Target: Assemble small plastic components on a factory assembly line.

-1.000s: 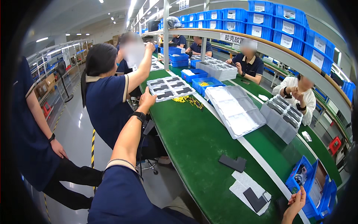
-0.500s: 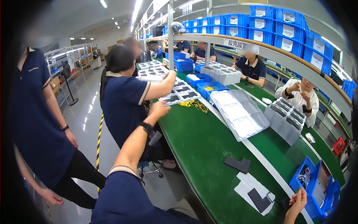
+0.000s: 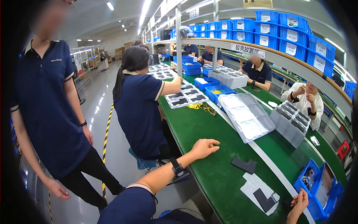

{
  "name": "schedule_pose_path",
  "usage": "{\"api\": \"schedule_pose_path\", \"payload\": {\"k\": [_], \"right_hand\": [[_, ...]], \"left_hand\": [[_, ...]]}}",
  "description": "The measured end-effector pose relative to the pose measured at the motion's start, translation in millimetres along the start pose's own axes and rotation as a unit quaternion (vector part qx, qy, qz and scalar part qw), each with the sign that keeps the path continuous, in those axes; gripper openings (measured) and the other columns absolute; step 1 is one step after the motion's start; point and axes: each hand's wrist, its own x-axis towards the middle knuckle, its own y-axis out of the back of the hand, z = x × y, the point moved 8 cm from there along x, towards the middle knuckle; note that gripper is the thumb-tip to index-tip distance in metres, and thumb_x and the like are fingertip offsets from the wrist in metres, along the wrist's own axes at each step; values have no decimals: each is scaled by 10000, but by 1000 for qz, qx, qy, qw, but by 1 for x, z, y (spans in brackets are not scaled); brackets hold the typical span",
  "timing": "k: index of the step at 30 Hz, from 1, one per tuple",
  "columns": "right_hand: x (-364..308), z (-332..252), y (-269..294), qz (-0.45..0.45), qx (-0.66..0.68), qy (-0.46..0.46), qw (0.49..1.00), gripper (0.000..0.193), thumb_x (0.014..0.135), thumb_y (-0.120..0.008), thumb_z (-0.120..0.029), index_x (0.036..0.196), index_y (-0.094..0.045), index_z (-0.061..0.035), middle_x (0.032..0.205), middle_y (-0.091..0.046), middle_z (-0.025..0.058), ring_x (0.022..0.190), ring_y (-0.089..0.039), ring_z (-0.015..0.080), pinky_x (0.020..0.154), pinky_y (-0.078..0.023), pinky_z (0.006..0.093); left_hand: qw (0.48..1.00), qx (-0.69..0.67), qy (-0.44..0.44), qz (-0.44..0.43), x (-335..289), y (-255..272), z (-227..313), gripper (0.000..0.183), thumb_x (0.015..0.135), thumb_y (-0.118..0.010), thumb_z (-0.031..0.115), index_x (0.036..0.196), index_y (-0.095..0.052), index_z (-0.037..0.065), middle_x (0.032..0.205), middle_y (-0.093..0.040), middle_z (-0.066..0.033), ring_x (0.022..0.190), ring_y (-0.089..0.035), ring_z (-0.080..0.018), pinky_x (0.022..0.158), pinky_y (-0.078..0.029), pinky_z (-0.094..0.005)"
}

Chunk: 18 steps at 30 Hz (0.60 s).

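Between grips, it seems: left hand (image 3: 204, 148) empty, fingers loose over the desk (image 3: 214, 179), right hand (image 3: 299, 202) by the blue bin (image 3: 316, 206), its grip impossible to tell, the far black piece (image 3: 243, 164) needing a rightward reach.

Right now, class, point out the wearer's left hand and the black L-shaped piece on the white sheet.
Left hand (image 3: 204, 148): head view, middle of the hand.
Black L-shaped piece (image 3: 263, 201): head view, its flat upper face.

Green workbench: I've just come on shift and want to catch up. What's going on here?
The person's left hand, with nothing visible in it, is over the green workbench; the right hand is beside a blue plastic bin. One flat black L-shaped piece lies on a white sheet, another directly on the workbench.
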Motion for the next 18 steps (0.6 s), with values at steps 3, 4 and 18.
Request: {"api": "schedule_pose_path", "payload": {"k": [3,4,18], "right_hand": [[0,3,0,-3,6,-4,1000,221,952,-514,-216,1052,-605,-42,608,-505,-30,423,-401,7,366,-262,153],[-1,2,3,2,4,-1,1000,227,948,-518,-216,1071,-600,-44,601,-491,-35,425,-389,5,367,-258,152],[33,-126,221,373,237,209,872,756,894,-586,-119,1462,-91,-58,703,-636,97,456,-505,115,399,-374,241]], "left_hand": [[997,63,-12,50,-6,4,2,299,816,-667,269,1058,-684,94,676,-674,-27,574,-605,-118,581,-478,-278],[997,62,-14,48,-7,3,3,303,816,-668,271,1060,-683,92,689,-677,-33,590,-611,-114,589,-483,-278],[998,-59,-23,3,10,12,-27,295,889,-591,107,1151,-593,-28,686,-487,57,596,-413,-23,538,-343,-168]]}}
